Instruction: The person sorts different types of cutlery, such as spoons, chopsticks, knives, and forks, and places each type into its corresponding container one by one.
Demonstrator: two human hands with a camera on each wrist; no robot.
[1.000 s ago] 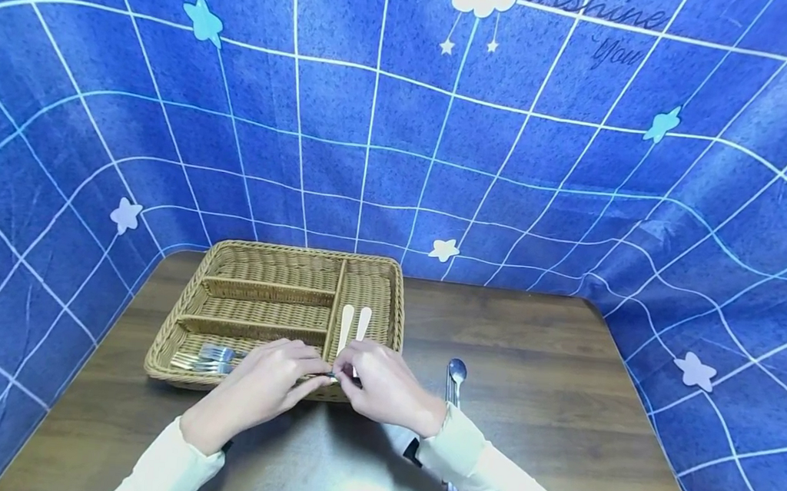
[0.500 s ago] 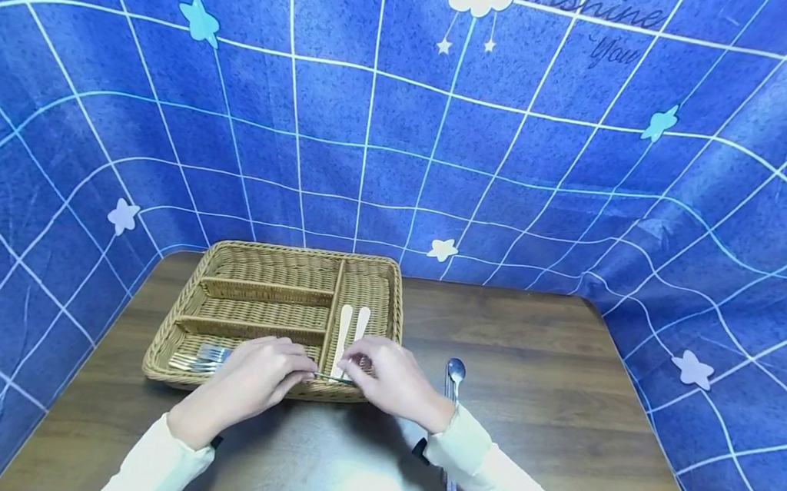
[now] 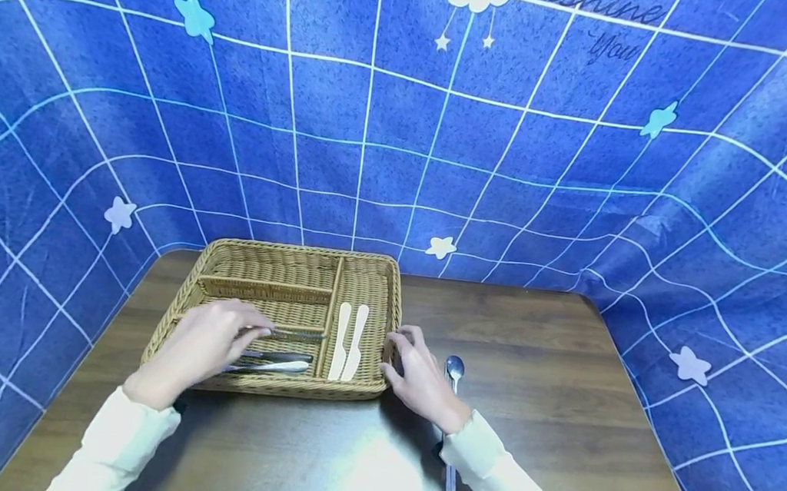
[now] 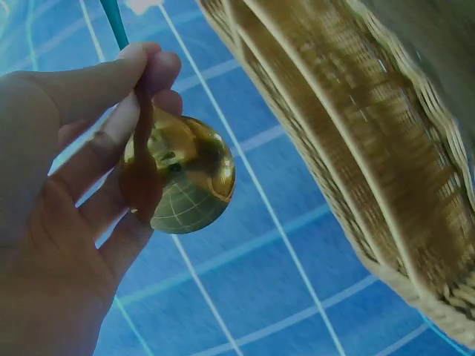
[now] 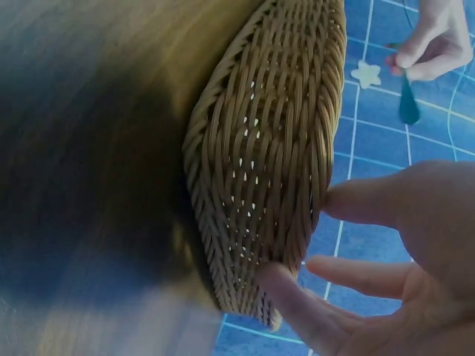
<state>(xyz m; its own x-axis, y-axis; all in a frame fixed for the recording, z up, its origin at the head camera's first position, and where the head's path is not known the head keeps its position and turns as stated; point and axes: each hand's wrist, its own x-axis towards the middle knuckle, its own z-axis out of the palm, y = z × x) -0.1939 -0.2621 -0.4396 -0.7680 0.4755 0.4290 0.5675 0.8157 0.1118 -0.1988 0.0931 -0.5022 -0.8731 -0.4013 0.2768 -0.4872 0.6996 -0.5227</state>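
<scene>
My left hand (image 3: 209, 335) pinches a spoon between thumb and fingertips over the left part of the wicker basket (image 3: 394, 307). In the left wrist view the spoon (image 4: 197, 178) shows a round gold bowl and a teal handle. My right hand (image 3: 421, 371) is at the basket's right side, its loosely bent fingertips at the rim and outer wall. Two cream knives (image 3: 356, 343) lie side by side in the basket's right compartment. Below my left hand, cutlery handles (image 3: 283, 366), one pale and one dark, lie in the front left compartment; their other ends are hidden.
Beside my right wrist, several metal spoons (image 3: 454, 370) lie on the brown wooden table (image 3: 530, 364), partly covered by the sleeve. Thin wicker dividers (image 3: 265, 289) part the basket's left side. A blue gridded curtain (image 3: 403, 123) with stars surrounds the table.
My left hand has moved left and back with the spoon, uncovering the handles in the front compartment. My right hand has come off the spoon and moved right to the basket's side.
</scene>
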